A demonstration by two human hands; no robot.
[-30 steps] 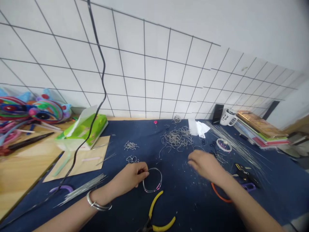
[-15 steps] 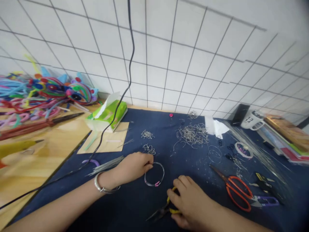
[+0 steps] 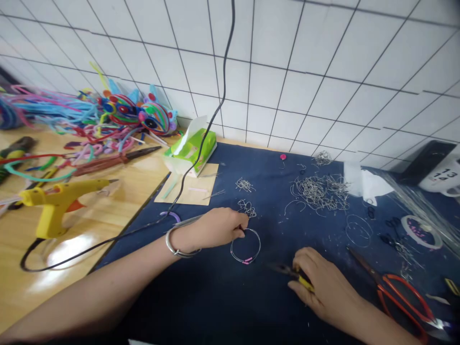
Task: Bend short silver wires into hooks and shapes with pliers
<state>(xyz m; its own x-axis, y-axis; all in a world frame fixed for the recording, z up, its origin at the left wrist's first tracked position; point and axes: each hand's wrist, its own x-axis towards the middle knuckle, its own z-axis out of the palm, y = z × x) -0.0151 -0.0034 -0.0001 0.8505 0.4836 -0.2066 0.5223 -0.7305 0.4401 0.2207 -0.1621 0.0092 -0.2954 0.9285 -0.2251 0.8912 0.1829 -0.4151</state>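
My left hand (image 3: 224, 227) pinches the upper left side of a thin wire ring (image 3: 259, 246) between thumb and fingers. Several small pink beads (image 3: 247, 261) are strung along the ring's lower edge. To the right, my right hand (image 3: 321, 282) is wrapped round the yellow handles of a pair of pliers (image 3: 283, 269). The pliers' dark jaws point left toward the ring, apart from it, and look blurred. Just behind my left hand lies a small heap of bent wire pieces (image 3: 247, 208).
A large tangle of wire hooks (image 3: 321, 192) lies at the back. Orange-handled scissors (image 3: 398, 292) and a white dish of beads (image 3: 421, 232) are on the right. A yellow glue gun (image 3: 57, 203) stands left; its black cord (image 3: 224, 72) runs past the green tissue pack (image 3: 196, 148).
My right hand has come down from the right, taken hold of the pliers and lifted them beside the ring. The left hand keeps its pinch on the ring. The view has swung left.
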